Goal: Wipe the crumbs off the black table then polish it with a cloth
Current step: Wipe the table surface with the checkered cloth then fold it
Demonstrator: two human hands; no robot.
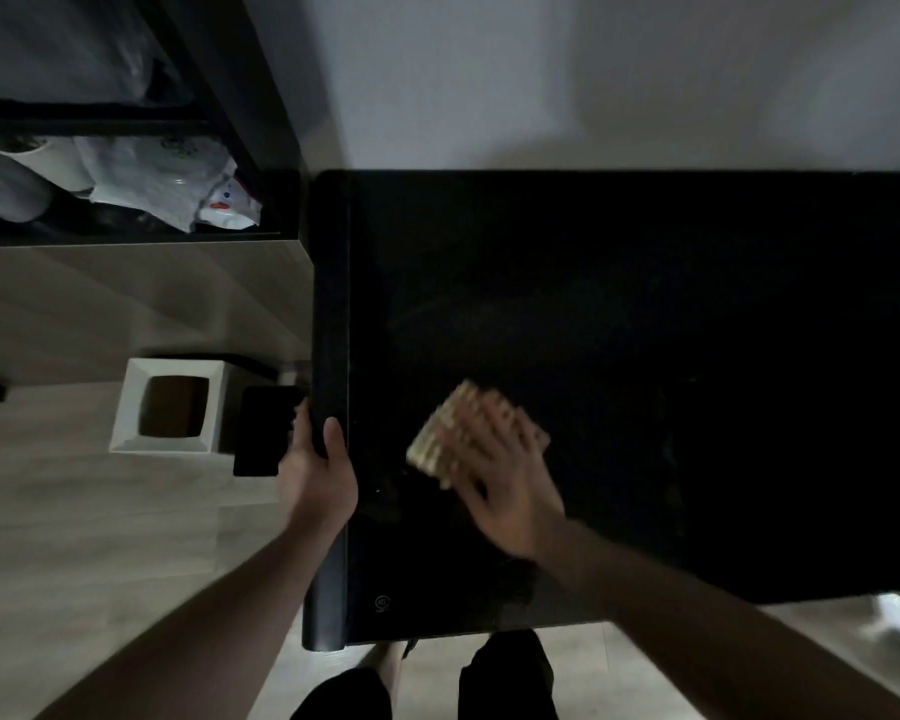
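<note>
Right hand (494,475) flat, fingers spread on waffle-textured cloth (437,444), glossy black table (645,304).

We see a glossy black rectangular bench (619,283) with a rounded left edge and a small round logo near its front corner. A tan waffle-textured cloth (437,439) lies flat on it.

Right hand (505,475) presses cloth (437,439) on black table (645,304); left hand (318,475) grips its edge
</note>
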